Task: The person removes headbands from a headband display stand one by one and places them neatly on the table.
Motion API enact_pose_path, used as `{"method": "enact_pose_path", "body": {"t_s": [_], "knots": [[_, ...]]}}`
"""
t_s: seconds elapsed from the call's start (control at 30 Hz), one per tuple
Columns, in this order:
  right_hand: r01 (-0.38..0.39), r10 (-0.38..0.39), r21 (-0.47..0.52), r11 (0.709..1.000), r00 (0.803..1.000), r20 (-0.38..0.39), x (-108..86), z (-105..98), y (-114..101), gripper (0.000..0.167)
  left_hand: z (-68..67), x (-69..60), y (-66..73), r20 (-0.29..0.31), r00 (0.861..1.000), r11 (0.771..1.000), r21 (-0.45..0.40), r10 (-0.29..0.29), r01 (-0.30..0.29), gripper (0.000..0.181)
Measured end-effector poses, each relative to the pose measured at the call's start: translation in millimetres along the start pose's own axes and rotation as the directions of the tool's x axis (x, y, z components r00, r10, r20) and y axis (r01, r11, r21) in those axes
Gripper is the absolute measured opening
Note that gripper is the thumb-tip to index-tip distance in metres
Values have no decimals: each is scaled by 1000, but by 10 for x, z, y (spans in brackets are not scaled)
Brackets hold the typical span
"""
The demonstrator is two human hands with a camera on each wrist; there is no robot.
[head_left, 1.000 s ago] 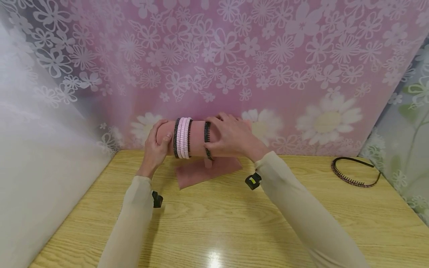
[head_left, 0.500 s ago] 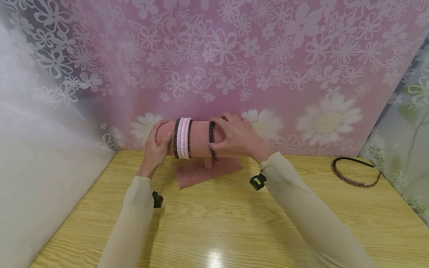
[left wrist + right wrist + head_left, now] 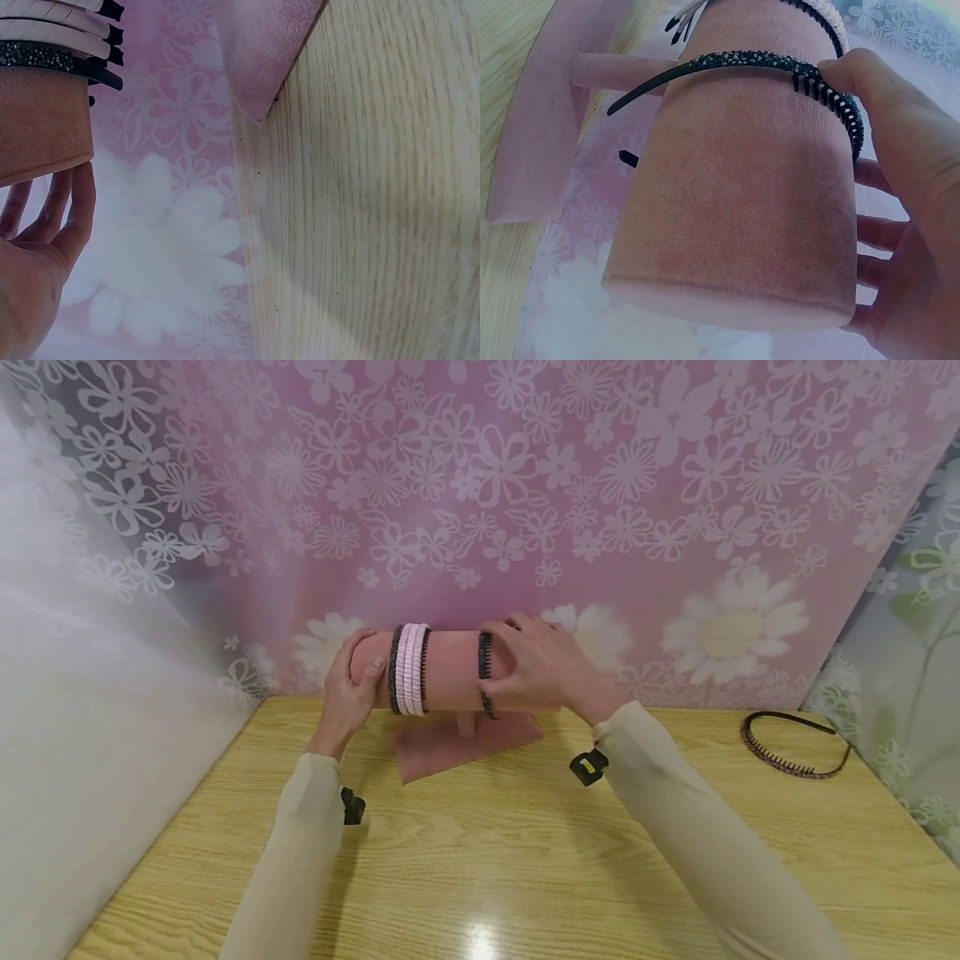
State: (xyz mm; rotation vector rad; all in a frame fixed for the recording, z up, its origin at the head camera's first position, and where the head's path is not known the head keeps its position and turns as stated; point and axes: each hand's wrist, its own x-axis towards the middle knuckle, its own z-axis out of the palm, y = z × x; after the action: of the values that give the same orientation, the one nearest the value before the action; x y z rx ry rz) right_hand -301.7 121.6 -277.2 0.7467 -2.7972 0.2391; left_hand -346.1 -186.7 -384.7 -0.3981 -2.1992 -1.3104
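A pink padded display stand point(image 3: 453, 670) has a horizontal roll on a post above a flat base. My left hand point(image 3: 350, 689) grips the left end of this roll, its thumb in front. In the left wrist view, fingers point(image 3: 75, 214) touch the roll's end edge. A black glittery toothed headband point(image 3: 742, 60) goes round the roll's right part, its tips apart beneath. My right hand point(image 3: 543, 664) holds that headband, thumb on its front and fingers behind the roll, partly hidden. Left of it, pale pink ribbed headbands point(image 3: 409, 668) sit beside another black glittery headband point(image 3: 393, 672).
A dark toothed headband point(image 3: 791, 768) lies at the right on the wooden table point(image 3: 480, 860). A pink floral curtain point(image 3: 510, 510) hangs close behind the stand. Pale panels stand at both sides.
My right hand has slid the black glittery headband rightward along the roll, away from the pale ones. My left hand and the stand have stayed in place.
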Motion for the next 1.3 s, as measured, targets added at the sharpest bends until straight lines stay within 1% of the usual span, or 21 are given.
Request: {"method": "enact_pose_path", "body": {"t_s": [0.13,0.37,0.67,0.93,1.3], "knots": [[-6,6,5,1000,1000,0,-21,-19,23,78,0,0,-1,-1,1000,1000,1,-4,4,60],[-21,21,-1,1000,1000,10,-56,-25,73,78,2,1,9,0,1000,1000,-3,6,-6,62],[-10,10,-4,1000,1000,-3,-96,-34,129,79,7,3,5,-8,1000,1000,-9,7,-7,63],[-15,15,24,1000,1000,-12,-130,-47,178,80,3,6,1,2,1000,1000,-20,2,-2,58],[-46,45,46,998,999,11,-175,-65,213,82,6,7,-11,3,1000,1000,-19,6,-6,59]]}}
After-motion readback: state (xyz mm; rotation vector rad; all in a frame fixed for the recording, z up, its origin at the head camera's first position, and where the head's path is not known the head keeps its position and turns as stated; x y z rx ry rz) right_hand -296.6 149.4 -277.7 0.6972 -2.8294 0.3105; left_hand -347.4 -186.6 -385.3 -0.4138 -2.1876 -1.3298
